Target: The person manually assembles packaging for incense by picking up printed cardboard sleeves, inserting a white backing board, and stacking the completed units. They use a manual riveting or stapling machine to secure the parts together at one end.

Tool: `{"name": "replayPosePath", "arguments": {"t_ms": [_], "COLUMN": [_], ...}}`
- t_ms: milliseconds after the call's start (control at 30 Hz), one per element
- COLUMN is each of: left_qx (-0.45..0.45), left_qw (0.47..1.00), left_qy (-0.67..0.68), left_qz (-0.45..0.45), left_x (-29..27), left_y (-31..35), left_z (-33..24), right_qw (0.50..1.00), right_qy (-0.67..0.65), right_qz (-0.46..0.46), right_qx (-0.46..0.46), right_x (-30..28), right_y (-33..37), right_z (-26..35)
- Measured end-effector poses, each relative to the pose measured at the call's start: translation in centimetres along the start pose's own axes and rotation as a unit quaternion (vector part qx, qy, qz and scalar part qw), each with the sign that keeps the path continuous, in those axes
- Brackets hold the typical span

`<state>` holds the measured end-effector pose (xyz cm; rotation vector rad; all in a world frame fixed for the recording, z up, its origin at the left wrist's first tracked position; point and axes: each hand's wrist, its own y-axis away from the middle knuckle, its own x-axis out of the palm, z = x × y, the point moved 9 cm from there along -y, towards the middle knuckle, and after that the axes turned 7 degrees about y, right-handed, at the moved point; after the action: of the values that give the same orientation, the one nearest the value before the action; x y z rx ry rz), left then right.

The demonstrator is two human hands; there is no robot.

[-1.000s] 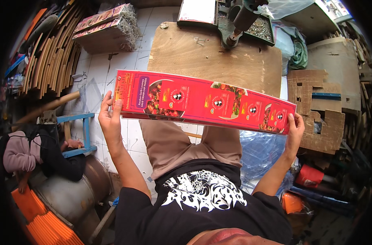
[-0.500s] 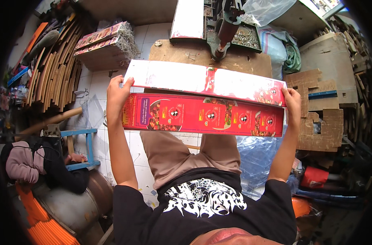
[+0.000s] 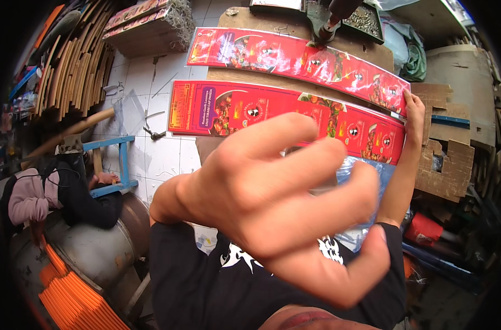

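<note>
Two long, flat red printed cardboard package sleeves span the upper middle of the frame. The upper red sleeve (image 3: 300,60) lies on the brown wooden surface (image 3: 245,77); the lower red sleeve with a purple panel (image 3: 239,107) sits just below it. A bundle of flattened red-edged packages (image 3: 146,25) lies upper left.

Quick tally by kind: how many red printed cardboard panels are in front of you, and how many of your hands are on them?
Red printed cardboard panels: 2, the upper panel lying on the wooden board, the lower panel nearer you.
Hands on a panel: 1, the right hand at the panels' right end.
Hands off the panels: 1, the left hand, raised close to the camera.
Total: 4.
</note>
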<state>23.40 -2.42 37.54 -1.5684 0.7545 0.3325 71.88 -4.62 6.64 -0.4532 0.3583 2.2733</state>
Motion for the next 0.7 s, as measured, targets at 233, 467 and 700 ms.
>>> {"name": "replayPosePath", "arguments": {"t_ms": [233,467,700], "left_qx": [0.006,-0.009,-0.142], "left_qw": [0.999,0.999,0.988], "left_qy": [-0.025,-0.045,0.019], "left_qz": [-0.019,-0.028,0.062], "left_x": [0.3,-0.2,3.8], "left_y": [-2.5,-3.6,-1.6], "left_z": [-2.3,-3.1,0.6], "right_qw": [1.000,1.000,0.999], "right_qy": [0.005,-0.006,0.022], "right_qz": [0.011,0.022,0.013], "right_qx": [0.003,-0.001,-0.027], "right_x": [-0.3,1.0,0.6], "right_y": [0.2,2.3,0.5], "right_z": [-0.3,2.7,0.9]}}
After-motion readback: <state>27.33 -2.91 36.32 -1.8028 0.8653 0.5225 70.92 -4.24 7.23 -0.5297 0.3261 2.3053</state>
